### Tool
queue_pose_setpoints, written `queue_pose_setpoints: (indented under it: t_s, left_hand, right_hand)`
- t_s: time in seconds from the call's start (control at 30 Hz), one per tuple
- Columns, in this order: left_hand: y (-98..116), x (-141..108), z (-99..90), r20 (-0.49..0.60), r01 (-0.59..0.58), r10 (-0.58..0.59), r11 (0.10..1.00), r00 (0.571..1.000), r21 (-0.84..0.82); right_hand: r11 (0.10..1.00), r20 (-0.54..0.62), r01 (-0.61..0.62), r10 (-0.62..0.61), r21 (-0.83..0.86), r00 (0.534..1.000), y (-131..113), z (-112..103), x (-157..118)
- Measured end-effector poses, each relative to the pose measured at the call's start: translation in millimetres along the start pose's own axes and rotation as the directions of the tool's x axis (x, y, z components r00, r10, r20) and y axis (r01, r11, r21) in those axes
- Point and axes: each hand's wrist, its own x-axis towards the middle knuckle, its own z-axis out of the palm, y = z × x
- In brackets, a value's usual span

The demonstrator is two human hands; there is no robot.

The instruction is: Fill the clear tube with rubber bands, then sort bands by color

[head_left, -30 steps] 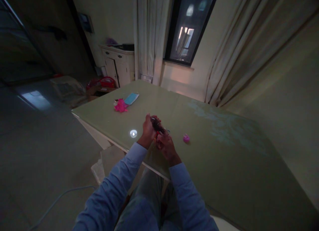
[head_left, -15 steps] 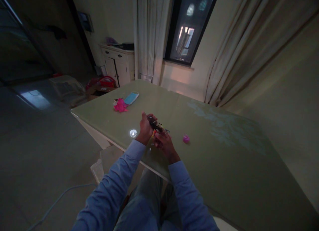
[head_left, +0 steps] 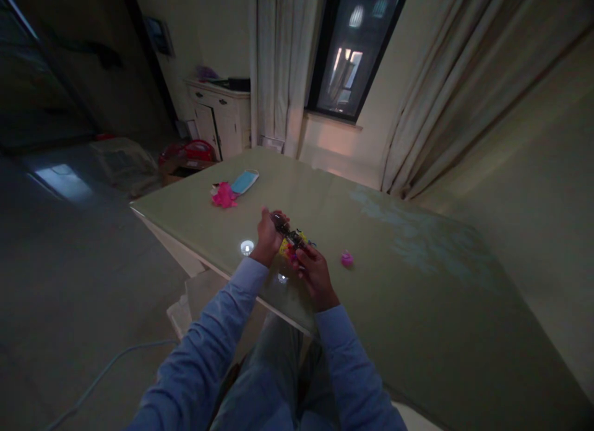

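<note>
My left hand [head_left: 268, 236] is wrapped round the far end of a dark glossy object [head_left: 279, 219], with a smooth rounded end showing above the fingers. It could be sunglasses, but its kind is not clear. My right hand [head_left: 315, 271] pinches the object's near end with thumb and fingers. Right behind and below it is a cluster of small yellow and red pieces [head_left: 284, 248], partly hidden by the hands; I cannot tell whether they are held or lie on the table. A small pink item [head_left: 346, 259] lies to the right of my right hand.
The pale green glossy table [head_left: 417, 319] carries a crumpled bright pink item [head_left: 224, 195] and a blue face mask [head_left: 244, 181] at the far left. A bright white spot [head_left: 247, 248] shows by my left wrist. Beyond stand a white cabinet [head_left: 223, 118] and curtains [head_left: 273, 65].
My right hand has shifted slightly right and down, its fingers changing their hold on the object. More of the yellow and red pieces shows. My left hand has moved slightly left.
</note>
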Motion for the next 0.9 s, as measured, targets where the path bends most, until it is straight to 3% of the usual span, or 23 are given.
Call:
queue_pose_setpoints:
  t_s: [0.2, 0.53, 0.67, 0.9]
  left_hand:
    - [-5.0, 4.8, -4.7, -0.003, -0.056, 0.056, 0.998, 0.998, 0.011]
    - [6.7, 8.8, -4.3, 0.011, -0.198, 0.198, 0.975, 0.980, 0.098]
    - [8.1, 1.5, 2.8, 0.097, -0.284, 0.268, 0.928, 0.958, 0.243]
    - [3.4, -3.8, 9.4, 0.365, -0.430, 0.281, 0.788, 0.888, 0.441]
  right_hand:
    - [0.997, -0.113, -0.081, 0.082, 0.021, 0.990, -2.0, -4.5, 5.8]
    - [0.990, -0.137, -0.125, 0.116, -0.063, 0.984, -8.0, -14.1, 13.2]
    - [0.971, -0.097, -0.152, 0.136, -0.185, 0.986, -13.5, -11.8, 16.8]
    - [0.908, -0.083, -0.113, 0.087, -0.403, 0.993, -19.9, -17.9, 23.5]
